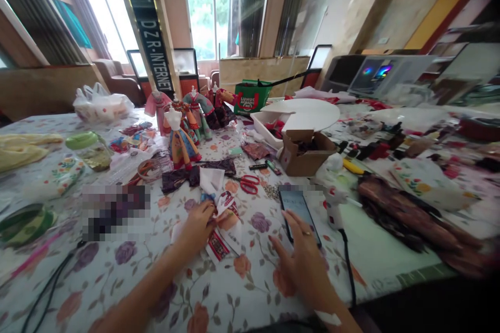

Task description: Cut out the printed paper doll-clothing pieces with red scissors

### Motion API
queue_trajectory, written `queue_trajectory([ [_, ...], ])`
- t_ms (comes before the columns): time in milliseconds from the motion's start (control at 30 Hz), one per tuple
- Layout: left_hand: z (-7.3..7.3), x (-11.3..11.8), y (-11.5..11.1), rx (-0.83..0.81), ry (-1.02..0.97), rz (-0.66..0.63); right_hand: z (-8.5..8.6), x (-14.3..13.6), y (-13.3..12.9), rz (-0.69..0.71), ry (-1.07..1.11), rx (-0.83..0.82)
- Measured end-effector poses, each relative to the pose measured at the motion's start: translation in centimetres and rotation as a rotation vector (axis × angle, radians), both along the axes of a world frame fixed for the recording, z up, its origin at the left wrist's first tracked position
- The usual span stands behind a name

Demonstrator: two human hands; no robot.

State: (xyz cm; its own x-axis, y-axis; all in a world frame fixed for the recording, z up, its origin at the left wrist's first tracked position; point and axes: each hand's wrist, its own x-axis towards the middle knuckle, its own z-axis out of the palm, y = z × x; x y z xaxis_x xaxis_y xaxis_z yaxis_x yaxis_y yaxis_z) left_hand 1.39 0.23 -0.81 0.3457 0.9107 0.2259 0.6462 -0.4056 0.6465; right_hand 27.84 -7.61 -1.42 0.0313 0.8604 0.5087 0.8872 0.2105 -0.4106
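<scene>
My left hand (199, 224) rests at the left edge of some small printed fabric pieces (228, 210), its fingers bent together over their edge; what lies under the fingertips is hidden. Beyond it is a white cloth strip (211, 179). My right hand (300, 249) has its fingers spread, with fingertips on or just over a dark phone (299, 210) lying on the flowered tablecloth (242, 291). Red-handled scissors (249, 184) lie between and beyond the hands. A white glue gun (334, 202) stands right of the phone.
Small dressed mannequins (182, 137) stand beyond my left hand. A cardboard box (304, 153) sits behind the phone. Dark brown fabric (414, 213) lies at right, a lidded jar (90, 150) at left. Black cables run near both sides.
</scene>
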Motion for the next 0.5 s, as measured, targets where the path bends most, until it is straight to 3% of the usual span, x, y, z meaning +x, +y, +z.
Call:
queue_trajectory([
  [100,1.0,1.1,-1.5,-0.022,-0.071,-0.010,0.9,-1.7,0.8,0.175,0.158,-0.117],
  [267,3.6,1.3,-3.7,-0.367,-0.551,-0.230,2.2,-3.4,2.9,0.445,0.344,-0.245],
  [300,3.8,0.9,-3.4,-0.379,-0.572,-0.200,2.3,-3.7,3.3,0.506,0.326,-0.262],
  [400,2.9,-1.0,-1.4,-0.229,-0.443,0.099,2.5,-4.3,3.5,0.603,0.237,-0.301],
  [433,2.2,-1.9,-0.6,-0.175,-0.329,0.204,2.4,-4.2,3.3,0.567,0.235,-0.285],
  [500,0.8,-3.7,0.6,-0.053,-0.190,0.355,2.3,-3.2,2.4,0.357,0.306,-0.177],
])
